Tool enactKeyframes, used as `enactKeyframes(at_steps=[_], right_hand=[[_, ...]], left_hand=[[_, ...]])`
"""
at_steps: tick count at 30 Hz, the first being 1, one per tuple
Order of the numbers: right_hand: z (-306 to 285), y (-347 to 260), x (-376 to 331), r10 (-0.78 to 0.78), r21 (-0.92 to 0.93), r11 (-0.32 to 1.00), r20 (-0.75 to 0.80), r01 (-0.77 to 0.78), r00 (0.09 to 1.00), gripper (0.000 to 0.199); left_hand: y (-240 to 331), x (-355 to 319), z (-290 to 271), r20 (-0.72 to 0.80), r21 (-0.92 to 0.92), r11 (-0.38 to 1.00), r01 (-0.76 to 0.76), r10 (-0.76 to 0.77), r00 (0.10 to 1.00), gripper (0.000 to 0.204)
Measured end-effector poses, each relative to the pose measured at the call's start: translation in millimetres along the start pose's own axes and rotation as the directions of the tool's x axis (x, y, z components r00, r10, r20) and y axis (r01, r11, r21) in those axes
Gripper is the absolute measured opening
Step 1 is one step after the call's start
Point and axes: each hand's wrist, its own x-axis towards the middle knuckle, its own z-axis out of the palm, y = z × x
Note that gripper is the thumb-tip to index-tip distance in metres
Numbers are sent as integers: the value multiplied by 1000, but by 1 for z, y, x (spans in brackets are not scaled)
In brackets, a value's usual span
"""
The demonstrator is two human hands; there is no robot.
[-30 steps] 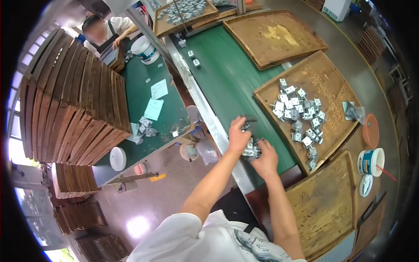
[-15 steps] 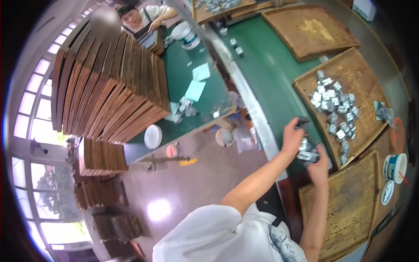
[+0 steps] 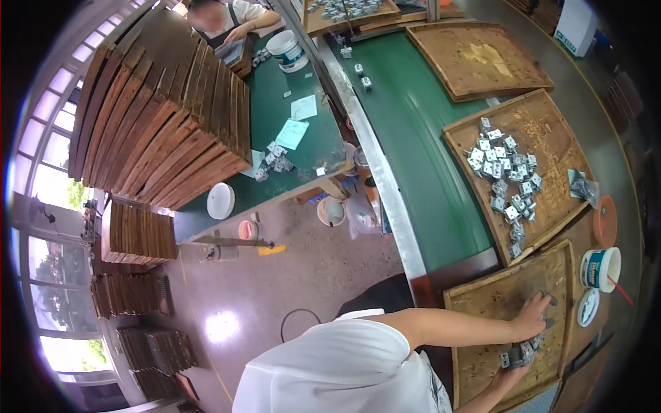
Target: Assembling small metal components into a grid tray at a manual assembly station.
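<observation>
Over the wooden tray (image 3: 482, 316) at the lower right, my left hand (image 3: 529, 322) and my right hand (image 3: 509, 377) squeeze a cluster of small grey metal parts (image 3: 523, 354) between them. My left hand is on the far side of the cluster, with dark grey coverings on its fingertips. My right hand cups the parts from the near side, its fingers partly hidden. A second wooden tray (image 3: 564, 148), just beyond, bears a loose heap of similar metal parts (image 3: 506, 172).
A green conveyor belt (image 3: 420, 138) with a metal rail (image 3: 375, 144) runs on the left. A white tub (image 3: 599, 268) and its lid (image 3: 589, 308) stand at right. Stacked wooden trays (image 3: 165, 131) fill the far left. A person (image 3: 231, 27) works behind them.
Both hands have moved from above the belt's near end, toward me and to the right, over the nearest tray. The grey metal parts moved with them.
</observation>
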Motion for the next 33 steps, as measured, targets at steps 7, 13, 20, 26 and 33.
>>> enactKeyframes(at_steps=[7,13,20,26,33], right_hand=[[-16,-17,1,188,191,976,-515,-103,836,50],[-64,10,8,-251,-554,821,-566,-137,785,62],[-55,37,-21,-670,-997,-6,59,74,740,55],[18,40,-29,-342,-948,-89,318,307,884,50],[52,3,-41,-391,-984,174,-51,20,919,46]], left_hand=[[-20,-21,-28,460,305,841,-446,280,842,66],[-13,-52,-110,561,414,423,-806,579,592,52],[-46,-96,-169,659,435,306,-847,533,531,40],[-77,-103,-171,609,336,177,-925,708,357,12],[-112,-122,-187,706,320,82,-944,644,295,28]])
